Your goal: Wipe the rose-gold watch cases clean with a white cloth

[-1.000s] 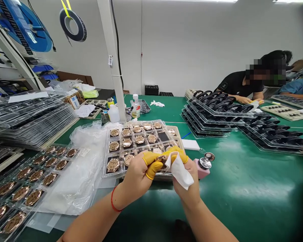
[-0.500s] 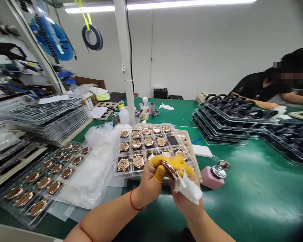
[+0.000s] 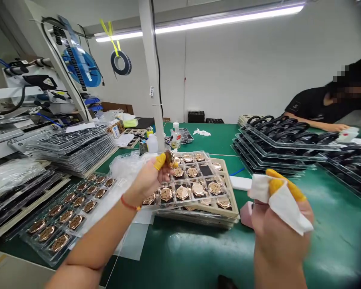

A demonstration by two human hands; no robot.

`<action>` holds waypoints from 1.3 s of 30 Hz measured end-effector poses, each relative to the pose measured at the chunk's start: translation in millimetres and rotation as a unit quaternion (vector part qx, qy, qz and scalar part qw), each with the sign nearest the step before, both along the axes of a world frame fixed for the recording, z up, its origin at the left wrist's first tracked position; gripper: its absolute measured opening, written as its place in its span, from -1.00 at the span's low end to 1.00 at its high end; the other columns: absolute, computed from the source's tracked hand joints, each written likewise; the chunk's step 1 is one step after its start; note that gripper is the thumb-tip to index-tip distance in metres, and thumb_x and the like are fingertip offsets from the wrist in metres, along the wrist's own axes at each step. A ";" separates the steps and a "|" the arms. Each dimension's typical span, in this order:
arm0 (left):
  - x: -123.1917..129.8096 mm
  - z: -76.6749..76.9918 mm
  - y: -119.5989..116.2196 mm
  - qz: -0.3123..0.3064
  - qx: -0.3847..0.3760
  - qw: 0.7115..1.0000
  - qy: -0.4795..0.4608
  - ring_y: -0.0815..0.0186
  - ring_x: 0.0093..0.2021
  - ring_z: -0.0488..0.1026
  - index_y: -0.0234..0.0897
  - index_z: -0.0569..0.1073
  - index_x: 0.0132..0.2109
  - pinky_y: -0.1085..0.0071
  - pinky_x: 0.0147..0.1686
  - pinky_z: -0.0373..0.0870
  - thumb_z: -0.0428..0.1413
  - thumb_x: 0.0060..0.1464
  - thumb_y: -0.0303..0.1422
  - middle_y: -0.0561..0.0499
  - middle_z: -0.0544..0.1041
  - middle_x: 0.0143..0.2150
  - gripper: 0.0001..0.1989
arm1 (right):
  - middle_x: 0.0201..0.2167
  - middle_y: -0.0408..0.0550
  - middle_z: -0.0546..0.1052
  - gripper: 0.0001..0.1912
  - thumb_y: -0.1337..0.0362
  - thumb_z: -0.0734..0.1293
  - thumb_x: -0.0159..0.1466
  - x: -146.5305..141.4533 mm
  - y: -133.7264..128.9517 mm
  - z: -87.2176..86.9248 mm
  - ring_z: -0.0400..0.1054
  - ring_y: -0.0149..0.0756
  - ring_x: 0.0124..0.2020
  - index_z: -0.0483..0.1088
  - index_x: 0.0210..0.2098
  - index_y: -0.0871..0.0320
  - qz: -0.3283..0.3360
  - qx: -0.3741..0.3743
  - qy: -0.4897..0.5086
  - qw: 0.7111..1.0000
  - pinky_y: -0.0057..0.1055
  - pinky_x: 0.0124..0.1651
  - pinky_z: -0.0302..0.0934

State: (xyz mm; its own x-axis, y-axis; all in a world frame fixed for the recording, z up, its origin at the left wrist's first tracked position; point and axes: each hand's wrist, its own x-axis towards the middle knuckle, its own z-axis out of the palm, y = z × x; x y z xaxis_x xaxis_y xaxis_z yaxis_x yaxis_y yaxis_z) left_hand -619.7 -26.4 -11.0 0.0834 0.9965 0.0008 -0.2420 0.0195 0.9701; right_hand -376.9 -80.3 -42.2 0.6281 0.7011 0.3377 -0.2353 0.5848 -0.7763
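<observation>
My left hand (image 3: 153, 172), with yellow finger cots, pinches a rose-gold watch case (image 3: 169, 157) above the back left of a clear tray. This tray (image 3: 176, 204) holds rows of similar watch cases on dark pads, and one pocket at the right shows only its dark pad. Out to the right, my right hand (image 3: 281, 216) grips a folded white wipe (image 3: 289, 206) between finger-cotted fingers. Behind that hand a pink pump bottle (image 3: 246, 214) is mostly hidden.
A second tray of watch cases (image 3: 66, 216) lies left beside crumpled plastic film. Stacked clear trays (image 3: 75, 150) stand behind it. Trays of black curved parts (image 3: 289, 136) are piled at right, near a co-worker (image 3: 315, 104). A white post (image 3: 152, 72) rises behind the work tray.
My hands have come apart. The left carried the watch case up and left over the tray; the right drew away to the right with the wipe. The view has tilted up slightly.
</observation>
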 end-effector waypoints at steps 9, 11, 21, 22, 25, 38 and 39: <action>42.6 10.0 86.7 -0.074 0.048 0.960 0.268 0.49 -0.50 0.38 -0.37 0.35 -0.10 0.59 -0.48 0.41 -0.01 0.27 -0.48 0.02 0.41 -0.41 -0.91 | -0.45 -0.19 0.46 -0.72 0.22 0.51 0.04 3.5 5.4 12.9 0.28 -0.52 -0.54 0.49 -0.26 0.14 0.140 -0.028 0.108 0.984 -0.59 -0.54 0.21; 51.8 1.6 99.4 -0.095 0.089 0.925 0.356 0.43 -0.46 0.39 -0.34 0.34 0.01 0.52 -0.43 0.40 0.09 0.18 -0.49 0.02 0.42 -0.37 -0.75 | -0.45 -0.19 0.45 -0.75 0.22 0.48 0.08 7.3 5.4 12.8 0.29 -0.52 -0.53 0.48 -0.26 0.13 0.118 -0.014 0.105 0.987 -0.59 -0.52 0.22; 93.8 3.6 128.8 -0.299 0.238 0.695 0.609 0.32 -0.22 0.48 -0.26 0.53 -0.11 0.50 -0.23 0.35 0.14 0.12 -0.43 0.02 0.57 -0.18 -0.83 | -0.29 -0.06 0.54 -0.77 0.19 0.45 0.14 10.9 2.7 8.8 0.41 -0.35 -0.34 0.52 -0.22 0.13 0.026 0.044 -0.003 0.999 -0.40 -0.26 0.32; 98.5 1.4 128.1 -0.311 0.246 0.681 0.616 0.34 -0.20 0.49 -0.25 0.55 -0.11 0.52 -0.22 0.36 0.11 0.15 -0.45 0.03 0.58 -0.15 -0.82 | -0.28 -0.06 0.55 -0.77 0.19 0.44 0.15 10.9 2.8 8.5 0.42 -0.34 -0.32 0.52 -0.22 0.13 0.028 0.042 -0.014 0.999 -0.38 -0.24 0.32; 105.5 -4.4 126.0 -0.303 0.274 0.649 0.642 0.30 -0.08 0.48 -0.22 0.55 -0.05 0.48 -0.11 0.36 0.05 0.18 -0.51 0.00 0.55 -0.02 -0.74 | -0.29 -0.06 0.56 -0.77 0.18 0.42 0.17 11.1 3.6 7.1 0.44 -0.32 -0.32 0.52 -0.19 0.13 0.036 0.033 -0.041 0.998 -0.36 -0.22 0.32; 66.2 -19.1 153.7 -0.168 0.242 0.599 0.745 0.17 0.02 0.43 -0.32 0.38 0.09 0.10 0.01 0.43 0.08 0.25 -0.31 -0.13 0.42 0.08 -0.69 | -0.47 -0.16 0.49 -0.71 0.18 0.52 0.02 4.3 12.8 6.3 0.23 -0.55 -0.57 0.54 -0.27 0.14 0.197 -0.055 0.042 0.978 -0.60 -0.57 0.10; 70.7 -23.6 155.3 -0.161 0.243 0.599 0.746 0.16 0.03 0.42 -0.31 0.37 0.11 0.09 0.01 0.43 0.08 0.26 -0.30 -0.14 0.40 0.10 -0.67 | -0.53 -0.19 0.44 -0.69 0.18 0.53 0.00 3.2 16.0 5.6 0.14 -0.58 -0.63 0.54 -0.29 0.15 0.239 -0.074 0.052 0.967 -0.63 -0.63 -0.01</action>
State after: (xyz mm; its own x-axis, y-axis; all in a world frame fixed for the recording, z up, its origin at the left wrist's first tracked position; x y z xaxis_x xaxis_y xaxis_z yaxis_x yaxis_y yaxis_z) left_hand -548.9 128.9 -34.6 0.5400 0.8411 -0.0310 0.8416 -0.5399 0.0123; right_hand -373.7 -64.3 -36.6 0.2462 0.9552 0.1644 -0.5328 0.2751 -0.8003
